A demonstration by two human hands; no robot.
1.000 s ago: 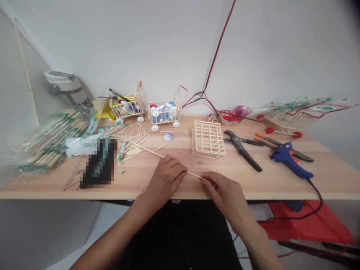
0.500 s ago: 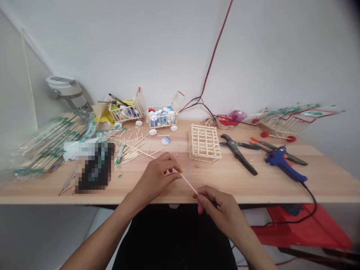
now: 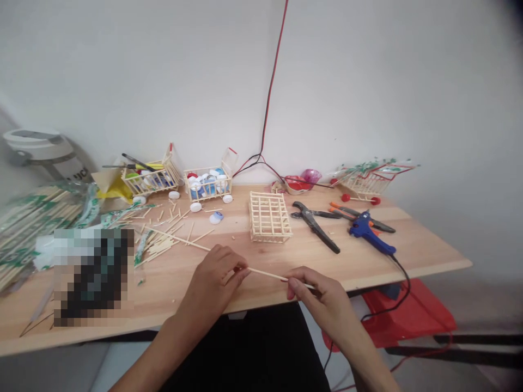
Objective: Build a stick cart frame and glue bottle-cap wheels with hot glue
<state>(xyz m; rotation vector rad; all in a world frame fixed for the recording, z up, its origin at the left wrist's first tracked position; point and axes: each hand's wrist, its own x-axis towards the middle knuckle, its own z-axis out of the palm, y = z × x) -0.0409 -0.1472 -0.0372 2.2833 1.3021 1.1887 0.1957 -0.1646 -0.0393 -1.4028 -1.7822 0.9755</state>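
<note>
A thin wooden stick point(image 3: 265, 274) runs across the front of the wooden table point(image 3: 417, 247), and both my hands pinch it. My left hand point(image 3: 214, 277) grips it near its middle, fingers closed round it. My right hand point(image 3: 316, 296) pinches its right end at the table's front edge. The stick's left part point(image 3: 180, 239) reaches back toward a scatter of cut stick pieces point(image 3: 163, 239). A small cage built of sticks point(image 3: 268, 216) stands just behind my hands.
Black pliers point(image 3: 316, 224), an orange-handled tool point(image 3: 351, 213) and a blue glue gun point(image 3: 370, 234) with its cord lie to the right. Two little stick carts point(image 3: 206, 185) filled with bottle caps stand at the back. Bags of sticks point(image 3: 28, 223) lie left. A red object point(image 3: 408, 316) sits below the table.
The view has swung right and tilted, so everything sits further left in the frame. My hands keep the stick; its right end has dropped from the tabletop toward the front edge.
</note>
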